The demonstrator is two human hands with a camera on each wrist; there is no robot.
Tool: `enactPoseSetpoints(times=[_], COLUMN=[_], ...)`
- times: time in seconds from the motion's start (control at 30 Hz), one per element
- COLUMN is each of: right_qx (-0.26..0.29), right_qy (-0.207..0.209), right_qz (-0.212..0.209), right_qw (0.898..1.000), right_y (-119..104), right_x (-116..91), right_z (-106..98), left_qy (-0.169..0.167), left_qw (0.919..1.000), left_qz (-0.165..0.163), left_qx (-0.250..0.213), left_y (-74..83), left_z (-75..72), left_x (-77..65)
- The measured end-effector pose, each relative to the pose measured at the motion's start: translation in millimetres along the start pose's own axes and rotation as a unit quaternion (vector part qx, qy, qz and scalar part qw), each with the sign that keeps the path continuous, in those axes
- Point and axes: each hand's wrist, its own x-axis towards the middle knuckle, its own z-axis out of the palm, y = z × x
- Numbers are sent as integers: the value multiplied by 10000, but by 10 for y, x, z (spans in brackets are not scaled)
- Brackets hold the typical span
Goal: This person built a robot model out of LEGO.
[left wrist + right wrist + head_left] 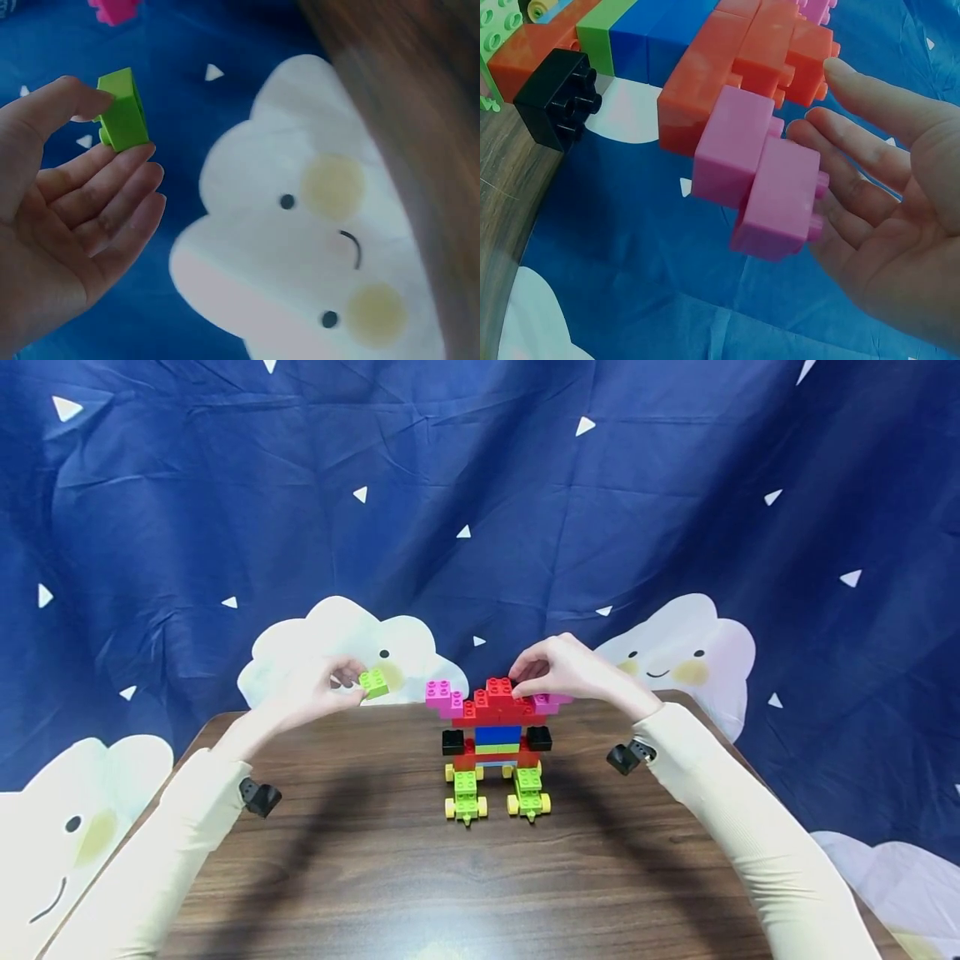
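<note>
My left hand [330, 685] pinches a lime green toy brick [373, 683] between thumb and fingers, held in the air left of a built figure. In the left wrist view the brick's studs face the palm. My right hand [558, 668] is at the figure's top right, its thumb tip at the topmost red brick [498, 691]. Its other fingers lie loosely bent behind pink bricks [776, 199]; whether they touch these I cannot tell. Below are a red row, blue bricks [498, 735], black side bricks [453, 742] and green wheeled bases [466, 785].
The figure stands upright near the far edge of a dark wooden table [375, 860]. Behind the table hangs a blue cloth [450, 468] with white triangles and smiling clouds. Each sleeve carries a small black device [258, 796] at the wrist.
</note>
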Motion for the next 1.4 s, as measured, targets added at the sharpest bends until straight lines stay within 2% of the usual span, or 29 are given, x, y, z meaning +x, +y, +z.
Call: enactPoseSetpoints(times=[0.17, 0.3, 0.47, 0.6, 0.7, 0.87, 1.0, 1.13, 1.4], right_qx=[8, 28, 10, 77, 117, 185, 190, 155, 130], right_qy=[120, 223, 418, 499, 511, 486, 491, 489, 492], right_qz=[7, 73, 113, 149, 271, 557, 585, 551, 664], right_qw=[9999, 9997, 9991, 9986, 9983, 9971, 9969, 9972, 9965], right_y=[50, 80, 159, 239, 284, 332, 353, 379, 429], right_x=[-48, -120, -229, -313, -368, -437, -474, -494, -526], right_z=[-55, -128, -197, -229, -246, -254, -244, -232, -227], left_qy=[96, 32, -82, -276, -370, -352, -373, -444, -781], left_qw=[9988, 9977, 9965, 9985, 9990, 9975, 9959, 9949, 9940], left_qz=[427, 587, 643, 353, 259, 609, 787, 812, 747], left_qx=[199, 330, 528, 309, 15, 115, 255, 414, 183], left_y=[140, 260, 396, 493, 570, 706, 791, 846, 966], left_z=[-43, -66, -66, -46, -5, 81, 159, 249, 402], left_x=[128, 206, 307, 354, 397, 487, 553, 619, 685])
